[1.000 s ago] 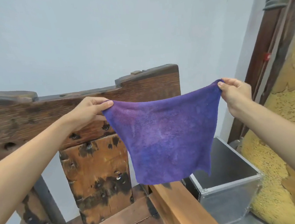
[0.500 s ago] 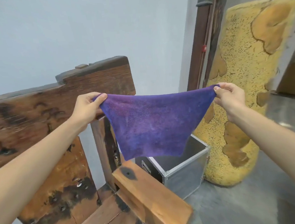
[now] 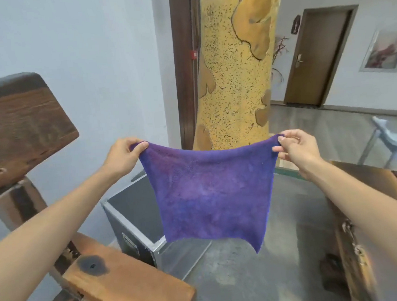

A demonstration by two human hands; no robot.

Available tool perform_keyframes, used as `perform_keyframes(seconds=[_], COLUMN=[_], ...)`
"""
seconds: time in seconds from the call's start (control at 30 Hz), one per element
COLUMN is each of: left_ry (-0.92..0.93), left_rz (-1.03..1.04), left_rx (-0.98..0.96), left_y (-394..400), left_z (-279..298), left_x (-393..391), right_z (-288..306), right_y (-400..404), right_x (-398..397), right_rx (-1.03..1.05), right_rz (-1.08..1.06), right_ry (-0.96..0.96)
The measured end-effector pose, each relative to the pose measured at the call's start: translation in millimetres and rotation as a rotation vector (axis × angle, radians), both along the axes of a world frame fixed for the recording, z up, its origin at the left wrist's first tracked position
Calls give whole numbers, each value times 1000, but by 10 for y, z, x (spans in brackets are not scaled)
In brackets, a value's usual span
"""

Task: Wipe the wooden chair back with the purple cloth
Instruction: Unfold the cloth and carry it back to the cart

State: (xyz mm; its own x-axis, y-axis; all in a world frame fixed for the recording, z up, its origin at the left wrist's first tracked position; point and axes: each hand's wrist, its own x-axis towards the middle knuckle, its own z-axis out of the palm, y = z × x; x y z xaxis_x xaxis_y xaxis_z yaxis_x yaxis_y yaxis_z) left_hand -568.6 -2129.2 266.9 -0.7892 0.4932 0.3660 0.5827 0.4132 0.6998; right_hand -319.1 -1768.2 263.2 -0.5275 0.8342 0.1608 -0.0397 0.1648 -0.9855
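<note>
Purple cloth hung spread in mid-air, left hand pinched its left top corner, right hand pinched the right, chair back well left, untouched, metal box behind cloth

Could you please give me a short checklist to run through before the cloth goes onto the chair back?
1. Left hand pinches one top corner of the purple cloth: ok.
2. Right hand pinches the other top corner: ok.
3. Cloth spread flat, not bunched: ok; it hangs open between the hands, one lower corner drooping.
4. Cloth touching the wooden chair back: not ok; the back sits off to the left, apart from the cloth.
5. Cloth free of the open metal box behind it: ok, it hangs in front of and above the box.
6. Cloth damp or dry: cannot tell.
</note>
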Motion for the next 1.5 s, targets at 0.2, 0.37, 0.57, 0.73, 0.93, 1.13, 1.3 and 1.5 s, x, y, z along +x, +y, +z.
perform_keyframes(seconds=[0.2,0.37,0.57,0.73,0.93,1.13,1.3,1.5], left_ry=[-14,-106,-320,-388,-400,-419,-399,-381], left_rz=[-115,-173,-260,-295,-356,-383,-404,-481], left_rx=[-33,-11,160,184,150,118,58,64], left_y=[1371,2437,3651,4677,5983,7263,8131,9271], left_z=[-178,-391,-548,-737,-1048,-1202,-1192,-1085], left_x=[-37,8,-43,-178,-525,-896,-1158,-1504], right_z=[-291,-475,-621,-765,-859,-780,-777,-868], right_y=[1204,2000,2774,3537,4648,5742,6479,7505], right_x=[385,592,749,762,541,250,105,-174], right_rx=[-17,-36,-102,-103,-106,-76,-85,-90], right_rz=[-102,-196,-279,-345,-424,-469,-517,-579], right_ry=[-16,-3,34,16,-11,-77,-89,-126])
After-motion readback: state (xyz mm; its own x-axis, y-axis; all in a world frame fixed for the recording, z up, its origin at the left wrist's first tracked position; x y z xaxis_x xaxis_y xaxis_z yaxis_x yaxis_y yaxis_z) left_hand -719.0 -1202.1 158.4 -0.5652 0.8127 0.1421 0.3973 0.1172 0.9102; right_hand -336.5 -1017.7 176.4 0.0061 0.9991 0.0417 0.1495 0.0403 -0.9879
